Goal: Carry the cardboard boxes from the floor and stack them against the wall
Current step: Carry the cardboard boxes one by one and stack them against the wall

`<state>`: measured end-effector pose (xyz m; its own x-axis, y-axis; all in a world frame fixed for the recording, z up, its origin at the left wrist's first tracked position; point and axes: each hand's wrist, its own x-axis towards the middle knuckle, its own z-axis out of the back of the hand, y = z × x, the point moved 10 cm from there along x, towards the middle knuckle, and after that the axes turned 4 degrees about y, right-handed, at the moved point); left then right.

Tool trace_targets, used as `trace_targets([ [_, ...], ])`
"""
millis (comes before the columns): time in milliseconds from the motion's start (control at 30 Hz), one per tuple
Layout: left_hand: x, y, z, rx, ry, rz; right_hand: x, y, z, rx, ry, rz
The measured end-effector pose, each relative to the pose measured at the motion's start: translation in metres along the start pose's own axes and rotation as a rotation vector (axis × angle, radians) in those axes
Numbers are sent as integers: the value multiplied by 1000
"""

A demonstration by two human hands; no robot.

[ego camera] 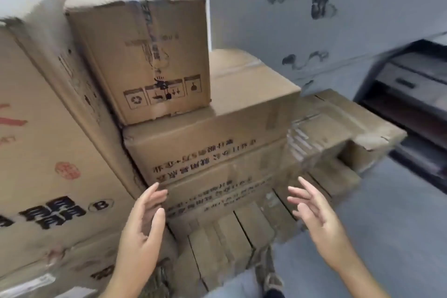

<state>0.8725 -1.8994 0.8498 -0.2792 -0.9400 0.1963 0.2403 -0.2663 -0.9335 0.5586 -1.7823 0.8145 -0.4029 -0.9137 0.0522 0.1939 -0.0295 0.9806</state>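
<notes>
Both hands are empty, fingers spread wide. The left hand (141,222) hovers at 7 o'clock, the right hand (316,218) at 5. The stack (208,150) lies at 12 from them, its long axis running 9 to 3; the left hand looks nearer.

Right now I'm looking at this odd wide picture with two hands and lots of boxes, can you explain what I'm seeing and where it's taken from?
There is no machine here. A camera worn on a person's head looks forward and down, so the picture bends at the edges. The left hand and the right hand are both open and hold nothing; they hover in front of a stack of cardboard boxes. A small box with handling symbols sits on a wide flat box with printed text. A tall box marked B stands to the left. Flattened cardboard lies to the right, near a grey wall.
</notes>
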Motion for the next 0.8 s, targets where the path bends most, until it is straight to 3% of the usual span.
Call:
trace_targets([
  [167, -63, 46, -16, 13, 308, 145, -145, -67, 26, 44, -272, -269],
  [333, -111, 66, -53, -12, 512, 249, -269, -97, 44, 56, -530, -463],
  [467, -122, 49, -99, 34, 602, 179, -341, -92, 67, 43, -753, -505],
  [600, -151, 12, -175, 54, 791, 62, -426, -84, 103, 44, -958, -535],
  [800, -267, -49, -300, -9, 1055, -34, -608, -82, 153, 34, -1235, -608],
])
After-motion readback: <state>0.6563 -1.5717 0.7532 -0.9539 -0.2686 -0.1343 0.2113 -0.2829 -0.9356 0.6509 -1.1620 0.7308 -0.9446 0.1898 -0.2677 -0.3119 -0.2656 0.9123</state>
